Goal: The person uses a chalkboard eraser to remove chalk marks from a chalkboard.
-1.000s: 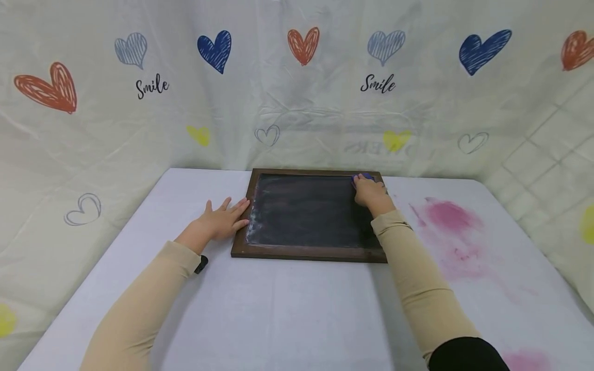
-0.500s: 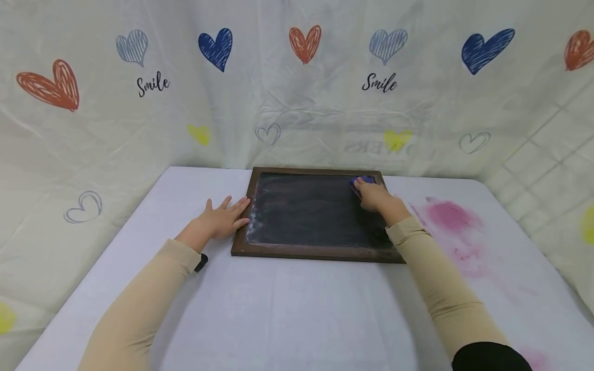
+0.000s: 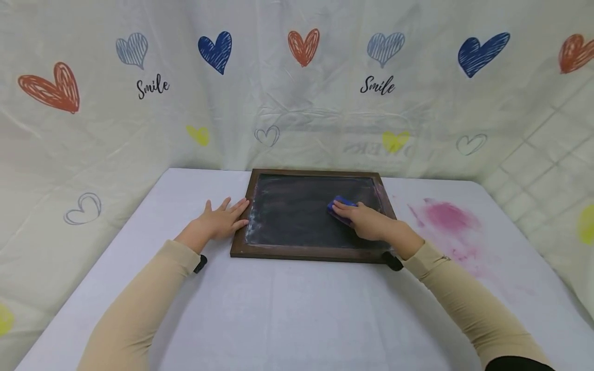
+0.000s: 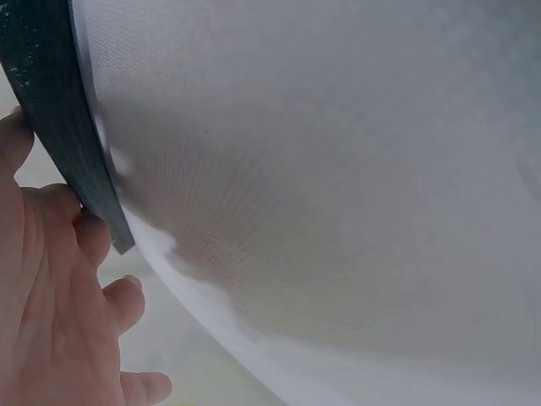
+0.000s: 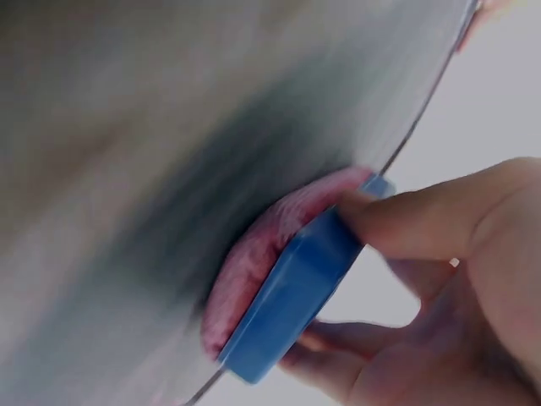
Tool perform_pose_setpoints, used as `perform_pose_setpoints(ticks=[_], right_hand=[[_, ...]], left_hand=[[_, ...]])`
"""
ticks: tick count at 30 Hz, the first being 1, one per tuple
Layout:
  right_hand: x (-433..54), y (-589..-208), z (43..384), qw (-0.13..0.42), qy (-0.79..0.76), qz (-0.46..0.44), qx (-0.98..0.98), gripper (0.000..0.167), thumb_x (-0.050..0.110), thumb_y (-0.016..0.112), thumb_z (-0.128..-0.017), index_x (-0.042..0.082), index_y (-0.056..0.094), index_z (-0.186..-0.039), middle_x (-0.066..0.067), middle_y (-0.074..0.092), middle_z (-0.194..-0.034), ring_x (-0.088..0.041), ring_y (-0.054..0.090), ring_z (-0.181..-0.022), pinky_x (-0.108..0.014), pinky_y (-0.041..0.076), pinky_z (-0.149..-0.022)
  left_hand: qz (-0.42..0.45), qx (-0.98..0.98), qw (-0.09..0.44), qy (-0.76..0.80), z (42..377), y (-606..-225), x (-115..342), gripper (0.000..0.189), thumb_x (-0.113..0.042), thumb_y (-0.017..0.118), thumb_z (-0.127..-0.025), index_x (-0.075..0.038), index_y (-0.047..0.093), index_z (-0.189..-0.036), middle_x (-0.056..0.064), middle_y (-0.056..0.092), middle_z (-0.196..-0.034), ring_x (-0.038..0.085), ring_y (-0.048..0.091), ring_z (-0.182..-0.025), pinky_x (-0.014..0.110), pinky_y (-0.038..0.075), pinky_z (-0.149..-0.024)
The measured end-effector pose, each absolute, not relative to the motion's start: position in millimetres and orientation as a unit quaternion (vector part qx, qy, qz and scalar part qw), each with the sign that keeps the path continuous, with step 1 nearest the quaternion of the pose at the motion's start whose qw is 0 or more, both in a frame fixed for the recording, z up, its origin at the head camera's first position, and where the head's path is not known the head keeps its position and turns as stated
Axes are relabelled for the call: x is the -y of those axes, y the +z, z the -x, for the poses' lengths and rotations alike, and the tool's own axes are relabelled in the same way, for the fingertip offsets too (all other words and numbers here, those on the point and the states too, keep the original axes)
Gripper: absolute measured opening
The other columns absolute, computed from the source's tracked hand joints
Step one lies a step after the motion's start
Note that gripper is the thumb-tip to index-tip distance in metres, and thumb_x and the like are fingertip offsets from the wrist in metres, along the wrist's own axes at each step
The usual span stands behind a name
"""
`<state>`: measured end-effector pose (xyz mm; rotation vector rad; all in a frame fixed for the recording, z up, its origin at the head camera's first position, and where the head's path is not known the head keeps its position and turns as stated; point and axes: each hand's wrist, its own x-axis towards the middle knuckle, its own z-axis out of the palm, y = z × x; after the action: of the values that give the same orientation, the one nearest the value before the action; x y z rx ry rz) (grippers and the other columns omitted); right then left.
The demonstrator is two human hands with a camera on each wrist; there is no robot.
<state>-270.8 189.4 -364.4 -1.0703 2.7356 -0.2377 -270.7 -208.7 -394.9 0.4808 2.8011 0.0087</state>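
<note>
A blackboard (image 3: 297,211) in a brown wooden frame lies on the white-covered table, with whitish chalk haze along its left side. My left hand (image 3: 217,220) rests at the frame's left edge, fingers spread and touching it; in the left wrist view the fingertips (image 4: 93,237) meet the dark frame (image 4: 68,110). On the right half of the board, my right hand (image 3: 371,221) grips a blue board eraser (image 3: 342,208). The right wrist view shows thumb and fingers pinching the blue eraser body (image 5: 292,288), its pink-stained pad (image 5: 270,245) against the board surface.
Pink smudges (image 3: 450,216) mark the tablecloth right of the board. Behind the table hangs a pale curtain (image 3: 301,103) printed with hearts and "Smile". White cloth (image 3: 278,309) stretches in front of the board.
My right hand has brought the eraser from the board's top right corner down and to the left. The left hand stays at the frame's left edge.
</note>
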Motion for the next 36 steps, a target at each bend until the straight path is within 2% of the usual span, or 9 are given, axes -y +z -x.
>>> perform_pose_setpoints(ticks=[2, 9, 12, 16, 22, 26, 29, 31, 36], right_hand=[[-186.6, -365.0, 264.1, 0.108, -0.087, 0.387, -0.912, 0.063, -0.016, 0.055, -0.095, -0.005, 0.039, -0.155, -0.023, 0.029, -0.163, -0.062, 0.036, -0.135, -0.067, 0.029, -0.111], [-189.7, -368.9, 258.6, 0.128, -0.110, 0.432, -0.886, 0.068, -0.018, 0.055, -0.095, 0.001, 0.038, -0.157, -0.020, 0.031, -0.163, -0.066, 0.028, -0.138, -0.065, 0.034, -0.109], [-198.6, -371.0, 268.3, 0.115, -0.120, 0.438, -0.884, 0.067, -0.018, 0.055, -0.095, -0.001, 0.037, -0.157, -0.021, 0.031, -0.163, -0.063, 0.030, -0.139, -0.065, 0.035, -0.109], [-209.8, -371.4, 290.2, 0.086, -0.122, 0.431, -0.890, 0.062, -0.018, 0.054, -0.094, -0.006, 0.040, -0.154, -0.024, 0.031, -0.162, -0.057, 0.040, -0.135, -0.064, 0.037, -0.108], [-219.5, -367.4, 325.8, 0.060, -0.109, 0.374, -0.919, 0.059, -0.018, 0.052, -0.093, -0.009, 0.041, -0.151, -0.026, 0.033, -0.159, -0.056, 0.045, -0.132, -0.062, 0.042, -0.103], [-215.7, -365.2, 336.5, 0.079, -0.108, 0.337, -0.932, 0.061, -0.018, 0.047, -0.094, -0.009, 0.035, -0.154, -0.027, 0.028, -0.161, -0.055, 0.045, -0.132, -0.054, 0.046, -0.094], [-208.8, -363.8, 336.5, 0.101, -0.109, 0.313, -0.938, 0.062, -0.016, 0.045, -0.096, -0.006, 0.032, -0.156, -0.025, 0.024, -0.163, -0.057, 0.039, -0.136, -0.056, 0.045, -0.097], [-204.0, -363.5, 333.1, 0.105, -0.105, 0.308, -0.940, 0.062, -0.015, 0.045, -0.097, -0.005, 0.032, -0.156, -0.024, 0.024, -0.164, -0.060, 0.034, -0.137, -0.061, 0.041, -0.103], [-188.8, -366.0, 319.6, 0.107, -0.098, 0.345, -0.927, 0.060, -0.015, 0.046, -0.098, -0.007, 0.033, -0.156, -0.025, 0.024, -0.164, -0.054, 0.032, -0.141, -0.066, 0.024, -0.115]], left_hand=[[-0.168, -0.974, 0.149, 0.003, 270.8, -395.4, 208.5, 0.070, -0.050, 0.031, -0.111, -0.016, 0.007, -0.167, 0.006, 0.010, -0.172, 0.040, 0.005, -0.156, 0.075, -0.001, -0.113], [-0.171, -0.974, 0.146, 0.010, 269.4, -397.0, 207.7, 0.069, -0.049, 0.032, -0.111, -0.015, 0.007, -0.167, 0.006, 0.010, -0.172, 0.040, 0.006, -0.155, 0.076, 0.000, -0.113], [-0.173, -0.974, 0.147, 0.010, 269.4, -398.2, 207.7, 0.069, -0.049, 0.031, -0.112, -0.015, 0.007, -0.167, 0.006, 0.010, -0.172, 0.040, 0.006, -0.155, 0.076, -0.001, -0.113], [-0.175, -0.973, 0.148, 0.010, 269.5, -397.9, 207.4, 0.069, -0.049, 0.031, -0.112, -0.014, 0.007, -0.167, 0.007, 0.010, -0.172, 0.041, 0.006, -0.155, 0.076, 0.000, -0.113], [-0.176, -0.973, 0.146, 0.010, 270.0, -398.2, 206.3, 0.069, -0.049, 0.031, -0.112, -0.014, 0.007, -0.167, 0.006, 0.010, -0.172, 0.041, 0.007, -0.155, 0.076, 0.000, -0.113], [-0.176, -0.973, 0.148, 0.010, 269.1, -398.5, 206.4, 0.069, -0.048, 0.031, -0.112, -0.014, 0.007, -0.167, 0.007, 0.009, -0.172, 0.041, 0.007, -0.155, 0.076, 0.000, -0.113], [-0.175, -0.973, 0.149, 0.013, 267.9, -397.3, 206.4, 0.069, -0.048, 0.031, -0.112, -0.013, 0.007, -0.167, 0.007, 0.010, -0.172, 0.041, 0.007, -0.155, 0.076, 0.000, -0.113], [-0.175, -0.973, 0.149, 0.014, 267.1, -396.1, 206.3, 0.069, -0.048, 0.032, -0.112, -0.013, 0.008, -0.167, 0.007, 0.010, -0.172, 0.041, 0.007, -0.155, 0.076, 0.000, -0.113], [-0.175, -0.973, 0.148, 0.012, 266.5, -392.8, 206.0, 0.069, -0.048, 0.032, -0.112, -0.014, 0.008, -0.167, 0.007, 0.010, -0.172, 0.042, 0.008, -0.155, 0.076, 0.000, -0.113]])
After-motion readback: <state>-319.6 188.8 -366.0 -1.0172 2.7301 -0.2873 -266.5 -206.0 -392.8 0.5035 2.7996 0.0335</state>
